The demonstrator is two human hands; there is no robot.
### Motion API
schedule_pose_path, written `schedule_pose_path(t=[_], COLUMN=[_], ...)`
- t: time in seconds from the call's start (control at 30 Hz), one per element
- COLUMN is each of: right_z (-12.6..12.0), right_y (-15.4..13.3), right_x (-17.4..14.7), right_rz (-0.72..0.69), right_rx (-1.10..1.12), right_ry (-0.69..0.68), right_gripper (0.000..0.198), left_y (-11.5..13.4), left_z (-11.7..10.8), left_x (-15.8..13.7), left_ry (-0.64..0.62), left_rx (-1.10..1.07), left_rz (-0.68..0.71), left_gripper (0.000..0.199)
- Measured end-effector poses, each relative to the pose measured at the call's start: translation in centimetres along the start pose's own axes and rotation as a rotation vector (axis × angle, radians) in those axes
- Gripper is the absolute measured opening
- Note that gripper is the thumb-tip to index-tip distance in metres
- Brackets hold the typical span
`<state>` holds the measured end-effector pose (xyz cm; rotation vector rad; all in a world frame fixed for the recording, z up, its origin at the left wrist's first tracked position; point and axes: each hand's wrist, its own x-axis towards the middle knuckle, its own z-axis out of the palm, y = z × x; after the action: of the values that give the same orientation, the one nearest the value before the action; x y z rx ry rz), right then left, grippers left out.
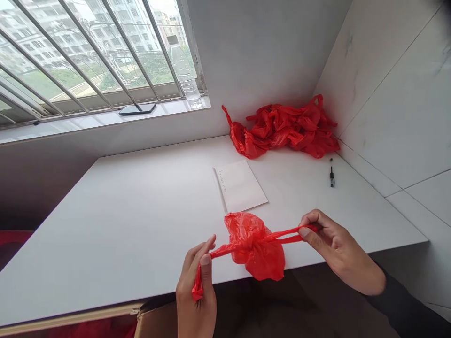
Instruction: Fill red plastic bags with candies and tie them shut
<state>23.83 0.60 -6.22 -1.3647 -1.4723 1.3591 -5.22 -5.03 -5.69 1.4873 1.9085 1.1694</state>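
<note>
A red plastic bag (253,244), bunched and knotted at its middle, hangs stretched between my two hands over the table's front edge. My left hand (197,281) pinches one twisted handle of it between thumb and fingers, and the loose end droops across the palm. On the other side, my right hand (333,246) grips the opposite handle, which forms a narrow loop, with thumb and fingertips. Just beyond the bag a white sheet or booklet (241,185) with small print lies on the table.
Several crumpled red bags (285,126) are heaped at the back of the white table (141,211). A black pen (331,176) lies to the right. On the windowsill are a phone (137,109) and a clear bottle (186,75). A cardboard box (155,321) with red material stands below the front edge.
</note>
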Motion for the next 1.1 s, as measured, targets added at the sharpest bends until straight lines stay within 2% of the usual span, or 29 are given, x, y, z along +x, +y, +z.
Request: schedule_pose_path(t=[0.1,0.17,0.23,0.37,0.43,0.5,0.57,0.67,0.73,0.9,1.1], right_z=[0.6,1.5,2.8,5.7,7.1,8.4,9.5,10.6,11.0,10.9,9.5], right_y=[1.4,1.9,2.2,2.3,2.6,3.3,4.2,5.8,6.5,7.2,7.6], right_x=[-0.1,0.4,1.4,3.6,4.1,4.2,3.8,3.2,3.1,3.2,1.1], right_rz=[0.032,-0.007,-0.054,-0.121,-0.161,-0.239,-0.332,-0.42,-0.453,-0.49,-0.468], right_rx=[0.065,0.096,0.141,0.178,0.104,0.018,-0.061,-0.212,-0.318,-0.469,-0.457], right_ry=[-0.125,-0.159,-0.126,-0.031,-0.069,-0.145,-0.185,-0.119,-0.055,-0.027,-0.138], right_gripper=[0.028,0.03,0.032,0.021,0.035,0.046,0.051,0.057,0.06,0.061,0.06], left_y=[-1.3,-1.2,-0.2,2.1,2.7,2.6,1.9,0.4,-0.5,-0.9,1.7], left_z=[1.7,3.3,4.7,6.9,8.0,9.1,10.0,10.9,11.2,11.6,10.8], left_x=[-0.5,-0.7,-0.7,-0.3,-0.2,-0.2,-0.4,-0.6,-0.7,-0.6,-2.6], left_ry=[0.043,0.077,0.064,0.057,0.007,-0.042,-0.04,-0.017,-0.037,-0.081,-0.142], left_rx=[-0.225,-0.396,-0.483,-0.476,-0.471,-0.415,-0.287,-0.05,0.095,0.274,0.238], left_rz=[-0.293,-0.375,-0.37,-0.349,-0.359,-0.321,-0.223,-0.072,-0.021,-0.046,-0.129], left_gripper=[0.041,0.043,0.047,0.054,0.055,0.055,0.054,0.05,0.049,0.054,0.062])
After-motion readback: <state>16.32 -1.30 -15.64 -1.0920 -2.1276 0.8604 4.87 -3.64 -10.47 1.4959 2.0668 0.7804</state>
